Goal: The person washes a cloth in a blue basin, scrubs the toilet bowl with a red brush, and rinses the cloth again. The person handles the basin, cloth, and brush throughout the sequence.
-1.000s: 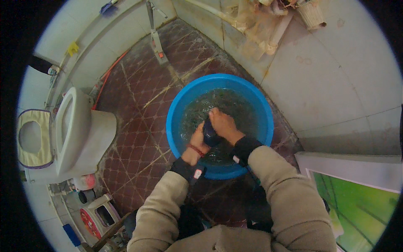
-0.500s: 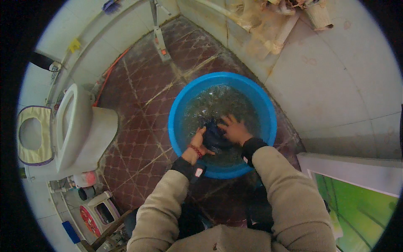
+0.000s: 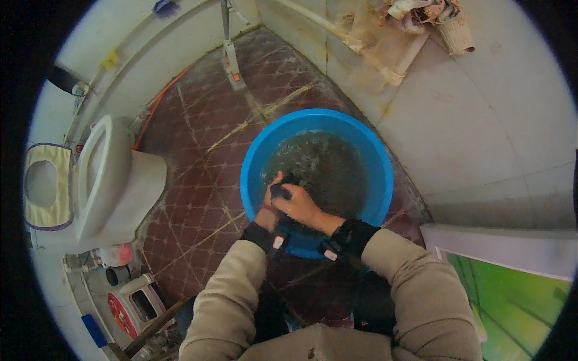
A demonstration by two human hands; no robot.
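Observation:
A large blue basin holds murky, greyish water with some froth at its far side. At its left side both my hands are pressed together around a bunched dark wet cloth. My right hand curls over the cloth from the right, its fingers closed on it. Partly hidden behind it, my left hand grips the cloth from the left, thumb side up. What kind of cloth it is cannot be made out.
A white toilet with a padded seat cover stands at the left. Below it are a plastic stool and a dark cup. A mop-like pole leans at the far wall. A white-and-green panel lies at the right.
My right hand has moved left from the middle of the basin, its spread fingers now closed. The cloth, earlier spread in the water, is gathered between both hands at the left.

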